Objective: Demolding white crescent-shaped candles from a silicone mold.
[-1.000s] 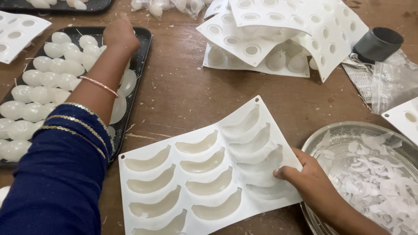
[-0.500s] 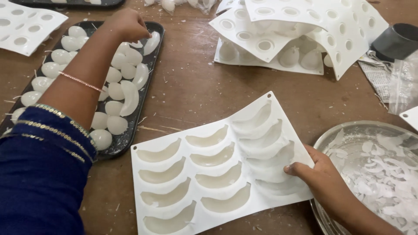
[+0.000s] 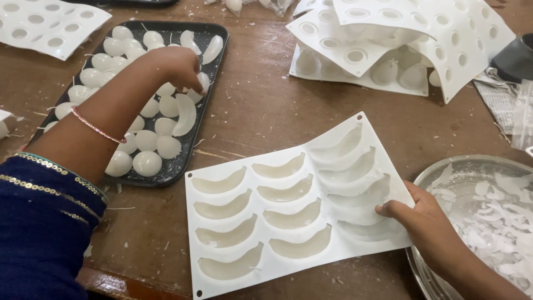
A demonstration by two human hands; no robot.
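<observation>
A white silicone mould (image 3: 288, 211) with crescent-shaped cavities lies on the wooden table in front of me; several cavities hold pale cast pieces. My right hand (image 3: 427, 222) grips its right edge, thumb on top. My left hand (image 3: 175, 65) hovers over a black tray (image 3: 219, 53) at the left, fingers curled down and touching white pieces. The back of the hand hides whether it holds one. The tray carries several white domes and a few crescents (image 3: 186, 114).
A metal bowl (image 3: 444, 172) of white flakes stands at the right, touching the mould's corner. A heap of white round-cavity moulds (image 3: 400, 39) lies at the back right, another such mould (image 3: 44, 25) at the back left. A dark roll (image 3: 516, 58) sits at the far right.
My left hand has drawn back from the tray's far end to its middle right. My right hand keeps its hold on the mould, which has hardly shifted.
</observation>
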